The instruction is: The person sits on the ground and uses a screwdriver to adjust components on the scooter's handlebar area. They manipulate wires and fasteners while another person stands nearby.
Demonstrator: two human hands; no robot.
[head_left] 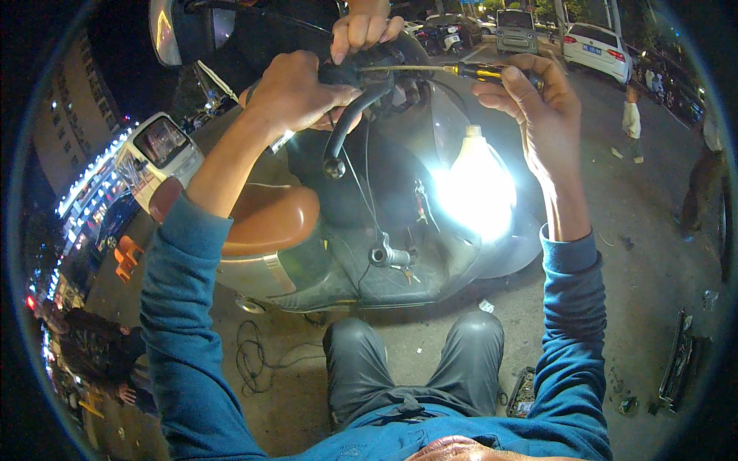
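Note:
My right hand [538,96] is closed around the black-and-yellow handle of a screwdriver [478,71]. Its long thin shaft points left to the dark parts of the scooter's handlebar [338,74]. My left hand [296,96] grips the handlebar from the left, its fingers partly hidden behind it. Just below, a black brake lever [356,123] with a ball end slants down. Another person's hand [363,32] reaches in from the far side and touches the handlebar area. Where exactly the screwdriver tip rests, I cannot tell. A grey tube-shaped part [390,257] hangs below on thin cables.
A very bright lamp bulb [478,188] glares beside the scooter's front. The brown seat [269,219] lies to the left, and keys [421,201] hang at the front panel. A loose cable [257,357] coils on the ground. People and parked vehicles, including a white car [596,52], stand around.

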